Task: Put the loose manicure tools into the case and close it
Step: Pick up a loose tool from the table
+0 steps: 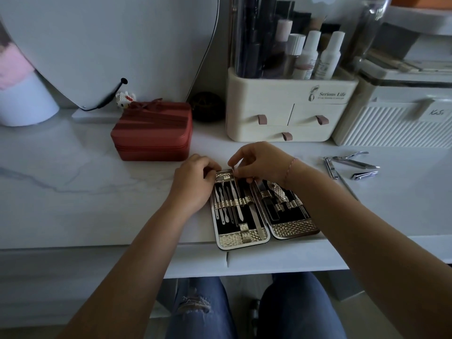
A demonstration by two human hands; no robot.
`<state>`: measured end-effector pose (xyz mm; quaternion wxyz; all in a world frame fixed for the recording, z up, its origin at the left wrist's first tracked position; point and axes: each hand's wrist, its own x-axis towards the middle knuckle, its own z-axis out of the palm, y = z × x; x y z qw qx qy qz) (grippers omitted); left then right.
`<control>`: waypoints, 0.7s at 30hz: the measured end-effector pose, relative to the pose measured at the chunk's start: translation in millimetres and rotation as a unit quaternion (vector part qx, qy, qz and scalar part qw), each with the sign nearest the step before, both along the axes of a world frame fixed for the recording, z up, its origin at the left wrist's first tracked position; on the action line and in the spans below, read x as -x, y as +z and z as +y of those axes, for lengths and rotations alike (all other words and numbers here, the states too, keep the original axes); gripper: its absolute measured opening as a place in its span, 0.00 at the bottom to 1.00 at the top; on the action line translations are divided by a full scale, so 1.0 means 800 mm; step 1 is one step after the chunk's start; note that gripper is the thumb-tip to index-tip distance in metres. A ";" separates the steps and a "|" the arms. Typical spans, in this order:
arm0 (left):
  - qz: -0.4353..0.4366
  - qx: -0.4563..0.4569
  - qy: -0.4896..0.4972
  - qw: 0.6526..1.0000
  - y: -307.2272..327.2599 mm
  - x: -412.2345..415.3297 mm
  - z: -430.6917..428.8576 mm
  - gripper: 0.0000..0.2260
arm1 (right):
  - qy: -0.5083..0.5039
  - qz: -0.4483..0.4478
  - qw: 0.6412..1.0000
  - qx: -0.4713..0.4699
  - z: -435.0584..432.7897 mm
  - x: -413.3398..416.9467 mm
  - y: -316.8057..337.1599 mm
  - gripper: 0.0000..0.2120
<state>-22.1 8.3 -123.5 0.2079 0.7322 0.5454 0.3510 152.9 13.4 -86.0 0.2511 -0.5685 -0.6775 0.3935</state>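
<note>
White marble-look worktop (85, 192) runs across frame, near edge at 6 o'clock over blue-jeaned knees. Big white oval mirror (110, 45) at 11 o'clock, cut off by the top edge. Cream plastic drawer organiser (281, 106) at 1 o'clock, clear upper part full of bottles, too blurred to read; front reads "Serious Life", smaller line below illegible. White ribbed storage box (391, 133) at 2 o'clock, cut by the right edge, handwritten tag starts "Ku", rest unclear. Red zipped box with bow (151, 135) at 10 o'clock of the case.

Open manicure case (291, 228), gold-patterned with black lining, lies flat at centre near the front edge; right forearm hides part of its right half.

Left hand (193, 184): grip curled on the case's far left corner, fingertips hidden. Right hand (261, 162): grip pinching the upper end of a thin steel tool (233, 171) over the case's far edge; tool type unclear.

Loose steel tools (357, 163), clippers and nippers, lie at 3 o'clock, apart from the case.

Dark round object (207, 106) at 12 o'clock, unidentifiable. Small white brick figure (123, 97) behind the red box.
</note>
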 end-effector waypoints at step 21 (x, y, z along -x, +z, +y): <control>-0.001 -0.007 -0.001 1.000 -0.003 0.001 0.002 0.07 | 0.091 -0.140 0.984 -0.070 -0.029 -0.017 0.009 0.11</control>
